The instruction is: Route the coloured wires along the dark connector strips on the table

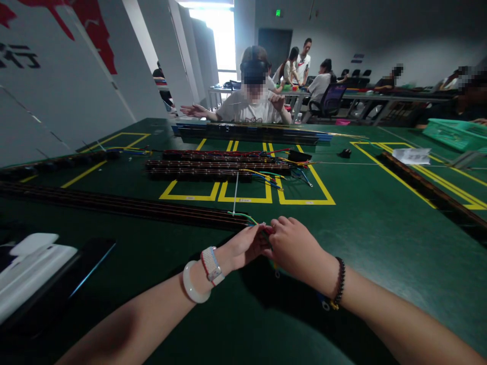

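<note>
Two bare hands meet over a green table (pixel 380 243), near the middle of its near edge. The left hand (pixel 249 246) (with a pale woven watch band and a white bangle at its wrist) pinches the coloured wires (pixel 249 218) at the right end of a long dark strip (pixel 125 204). The right hand (pixel 294 248), a black beaded bracelet at its wrist, is curled closed on the same wires, its fingers touching the left fingertips; a bit of red shows between them. Ring terminals (pixel 277 274) hang just below the right hand.

The long strip runs from the table's left edge to the hands. A thin white tie (pixel 236 195) stands up near its right end. Beyond it, mid-table, lies a bundle of dark strips (pixel 213 166) with red, yellow, green and blue leads at its right end, across yellow tape outlines (pixel 247 201). More dark strips (pixel 243 133) lie along the far edge, in front of a seated person (pixel 253 106) (both hands raised). A green basket (pixel 456 136) sits at the far right corner, near a white paper (pixel 411 155). A dark, flat object (pixel 89 261) lies at the near left.
</note>
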The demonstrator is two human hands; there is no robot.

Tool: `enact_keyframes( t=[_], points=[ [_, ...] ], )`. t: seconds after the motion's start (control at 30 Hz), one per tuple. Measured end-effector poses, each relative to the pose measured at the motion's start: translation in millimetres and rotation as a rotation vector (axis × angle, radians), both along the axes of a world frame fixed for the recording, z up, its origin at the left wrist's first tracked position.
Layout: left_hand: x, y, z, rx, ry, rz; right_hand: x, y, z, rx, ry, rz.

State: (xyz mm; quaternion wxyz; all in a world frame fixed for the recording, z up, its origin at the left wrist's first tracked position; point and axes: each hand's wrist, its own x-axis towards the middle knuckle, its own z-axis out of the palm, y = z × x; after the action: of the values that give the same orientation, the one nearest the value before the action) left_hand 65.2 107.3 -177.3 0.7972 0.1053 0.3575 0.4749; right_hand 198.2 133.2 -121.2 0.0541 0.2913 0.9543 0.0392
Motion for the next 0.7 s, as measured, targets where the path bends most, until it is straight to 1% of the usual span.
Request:
enact_keyframes(
  t=[0.1, 0.2, 0.27, 0.33, 0.4, 0.47, 0.53, 0.57, 0.63, 0.7],
  points=[
    [1, 1, -2.7, -0.018, 0.012, 0.006, -2, -5, -5.8, 0.022, 0.002, -0.054],
    [1, 1, -6.7, -0.045, 0.017, 0.059, -2, -6, -1.6, -0.055, 0.002, -0.087],
    [0, 1, -6.9, -0.039, 0.008, 0.061, 1, -3, 8.1, -0.166, 0.059, -0.097],
    [-1, 0, -4.5, -0.005, -0.015, 0.019, 6, 5, 20.6, -0.296, 0.124, -0.135],
    [-2, -1, -1.0, 0.017, -0.034, -0.031, 12, 18, 31.2, -0.413, 0.162, -0.213],
    [-1, -1, 1.0, 0.042, -0.037, -0.060, 20, 37, 35.3, -0.505, 0.180, -0.299],
    [-1, -1, 0.2, 0.069, -0.030, -0.067, 26, 57, 30.0, -0.560, 0.209, -0.353],
    [-1, -1, -1.0, 0.080, -0.023, -0.069, 29, 67, 23.8, -0.552, 0.235, -0.363],
    [-1, -2, -3.0, 0.080, 0.016, -0.078, 32, 84, 5.9, -0.459, 0.307, -0.363],
    [0, -2, -2.9, 0.078, 0.076, -0.090, 32, 96, -15.9, -0.344, 0.398, -0.345]
  ],
)
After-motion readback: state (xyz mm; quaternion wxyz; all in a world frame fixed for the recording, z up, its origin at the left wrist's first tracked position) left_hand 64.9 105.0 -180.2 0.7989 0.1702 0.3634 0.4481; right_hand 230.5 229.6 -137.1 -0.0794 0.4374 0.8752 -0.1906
